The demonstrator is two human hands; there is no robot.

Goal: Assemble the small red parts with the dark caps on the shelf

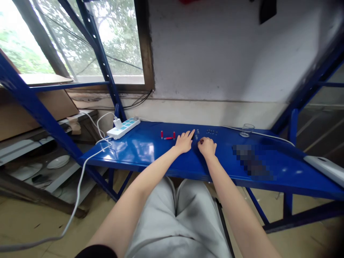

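Note:
My left hand [184, 141] lies flat on the blue metal shelf [150, 150], its fingers stretched toward some tiny clear parts [197, 134]. Just left of it lie small red pieces [168, 135]. My right hand [207, 146] rests beside it with its fingers curled in; what they pinch, if anything, is too small to see. A row of tiny dark parts [211, 132] sits just beyond the right hand.
A white power strip [123, 127] with a plugged-in adapter and white cable sits at the shelf's left end. A small clear glass [247, 129] stands at the back right. A white flat object [324, 165] lies at the far right. Blue rack posts frame both sides.

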